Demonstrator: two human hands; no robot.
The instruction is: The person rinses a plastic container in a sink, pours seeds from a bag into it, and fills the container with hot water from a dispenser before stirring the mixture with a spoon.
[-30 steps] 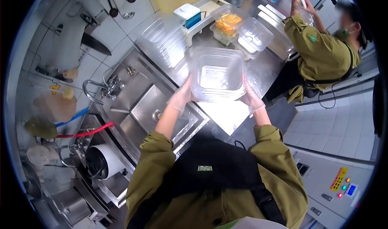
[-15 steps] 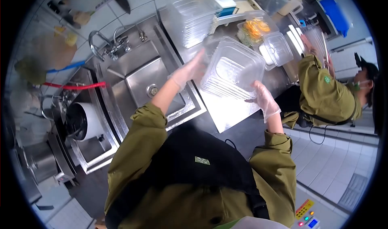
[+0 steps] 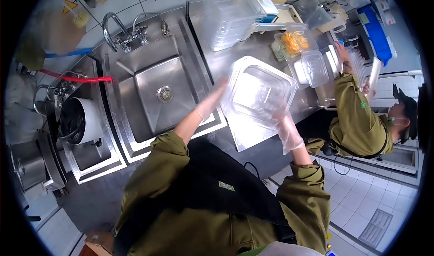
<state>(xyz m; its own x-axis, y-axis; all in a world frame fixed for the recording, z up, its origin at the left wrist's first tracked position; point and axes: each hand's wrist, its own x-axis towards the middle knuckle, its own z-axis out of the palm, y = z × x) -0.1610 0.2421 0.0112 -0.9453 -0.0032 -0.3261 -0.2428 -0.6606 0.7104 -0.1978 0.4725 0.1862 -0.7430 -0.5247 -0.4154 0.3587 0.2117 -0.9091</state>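
Clear plastic containers [image 3: 258, 87], seen in front of me over the steel counter, are between my gloved hands; how many are nested cannot be made out. My left hand [image 3: 214, 98] is at their left side, its fingers blurred and partly lost against the plastic. At the lower right side, my right hand [image 3: 285, 125] has its fingers at the container wall, partly seen through it. Behind them stands a tall stack of clear containers [image 3: 226, 23]. To the right are a container with orange pieces [image 3: 294, 42] and a smaller clear container [image 3: 315, 68].
A steel sink [image 3: 156, 86] with a faucet [image 3: 108, 30] lies to the left. Further left are a red hose [image 3: 86, 79] and a white pot [image 3: 90, 120]. A co-worker [image 3: 361, 125] stands at the right, hands near more containers. The counter edge [image 3: 253, 144] is close to my body.
My view has shifted. The stacked rims at the near side of the containers no longer show clearly, and the containers look tilted differently. The co-worker's raised hand has moved slightly.
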